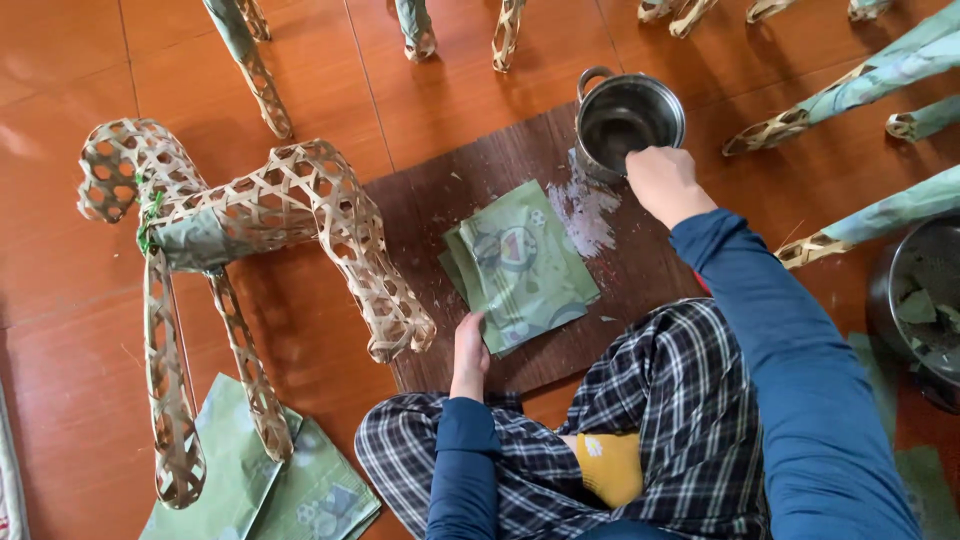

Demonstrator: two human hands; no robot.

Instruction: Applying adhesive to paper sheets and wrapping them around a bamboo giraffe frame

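left hand on green paper stack | right hand at metal pot | woven frame beside

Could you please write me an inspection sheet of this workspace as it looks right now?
Surface: dark wooden board on a red-brown tiled floor, smeared with whitish paste.
Job's things: stack of green paper sheets on the board; metal pot at its far edge.
Clutter: woven bamboo animal frame beside the board; more green sheets under its legs.
Hands: left hand rests on the stack's near corner; right hand is at the pot's rim, fingers hidden.
Cables: nothing seen.
Surroundings: paper-wrapped bamboo legs around the edges; a dark bowl of scraps at the right.
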